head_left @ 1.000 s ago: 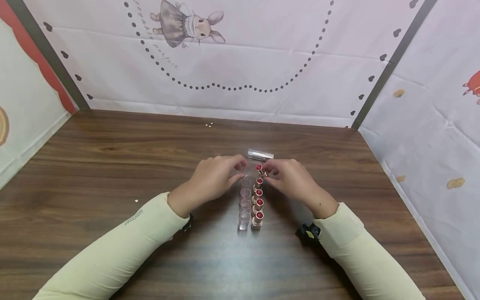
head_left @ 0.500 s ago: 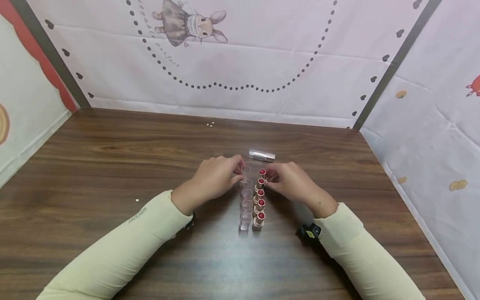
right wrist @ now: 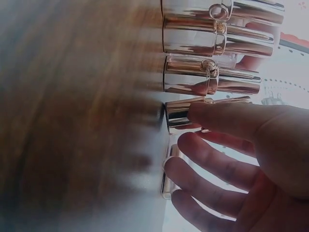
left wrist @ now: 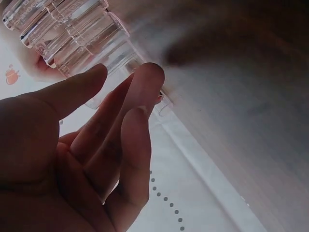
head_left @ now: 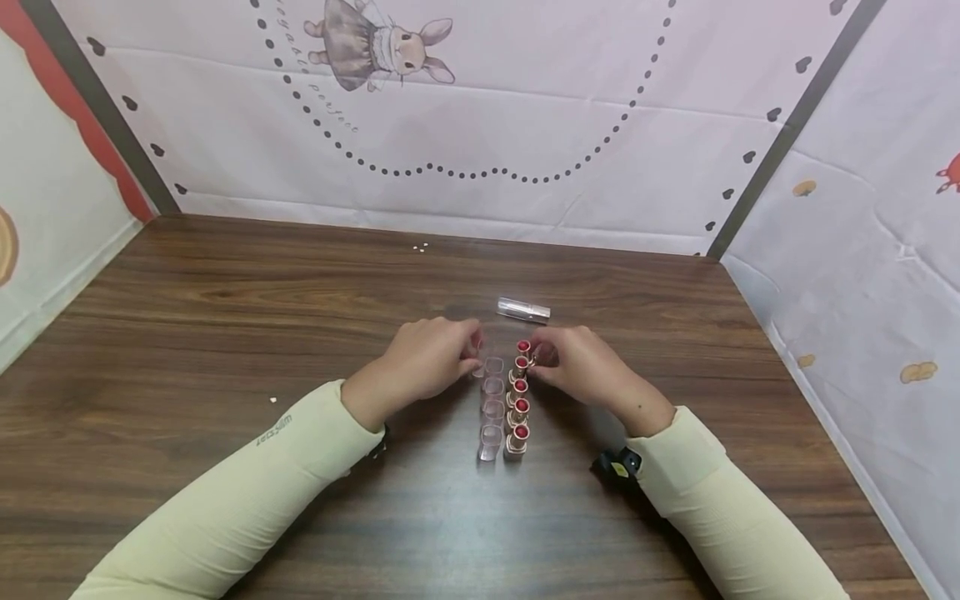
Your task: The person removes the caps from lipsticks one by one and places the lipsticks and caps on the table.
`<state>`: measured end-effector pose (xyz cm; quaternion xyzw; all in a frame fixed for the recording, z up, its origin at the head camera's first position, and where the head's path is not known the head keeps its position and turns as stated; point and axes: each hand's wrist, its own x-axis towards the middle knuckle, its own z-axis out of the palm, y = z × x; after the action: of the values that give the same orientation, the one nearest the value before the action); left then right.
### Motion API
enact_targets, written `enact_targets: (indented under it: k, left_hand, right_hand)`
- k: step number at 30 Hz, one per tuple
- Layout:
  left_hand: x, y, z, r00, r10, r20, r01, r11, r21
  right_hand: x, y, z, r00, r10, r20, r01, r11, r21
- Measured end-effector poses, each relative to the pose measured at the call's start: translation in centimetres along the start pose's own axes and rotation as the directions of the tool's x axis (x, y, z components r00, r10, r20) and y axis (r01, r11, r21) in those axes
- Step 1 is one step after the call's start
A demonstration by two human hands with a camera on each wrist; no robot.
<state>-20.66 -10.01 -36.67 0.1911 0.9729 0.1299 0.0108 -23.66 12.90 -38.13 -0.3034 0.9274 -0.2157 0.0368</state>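
Note:
In the head view, several clear lipstick caps (head_left: 492, 410) stand in a row beside a parallel row of open lipsticks (head_left: 519, 410) with red tips and rose-gold tubes. At the far end, my left hand (head_left: 438, 358) holds the last clear cap (head_left: 486, 348) between thumb and fingers, slightly left of its row. Fingers partly cover this cap in the left wrist view. Across from it, my right hand (head_left: 581, 362) pinches the farthest lipstick (head_left: 523, 347). The right wrist view shows my thumb (right wrist: 207, 115) against its metal base, which is close to the table.
Behind both rows, a silvery tube with a clear end (head_left: 523, 311) lies on its side. Small white bits (head_left: 420, 247) are near the back wall, and another white bit (head_left: 273, 400) lies to the left. Printed cloth walls (head_left: 480, 117) enclose the wooden table (head_left: 225, 308).
The farthest lipstick was tilted and now stands more upright in line with its row. The far cap came into the left hand's grasp and has shifted slightly left and nearer.

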Motion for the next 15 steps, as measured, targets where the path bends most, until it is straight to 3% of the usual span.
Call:
enact_targets:
  k: [9, 15]
  left_hand:
    - [0.08, -0.02, 0.29, 1.0, 0.001, 0.014, -0.001, 1.0, -0.005]
    - [0.06, 0.02, 0.16, 1.0, 0.02, -0.021, -0.021, 1.0, -0.02]
  right_hand:
    - [-0.09, 0.06, 0.11, 0.999, 0.034, 0.037, -0.036, 0.997, 0.069]
    - [-0.01, 0.04, -0.02, 0.999, 0.031, 0.033, -0.033, 0.996, 0.082]
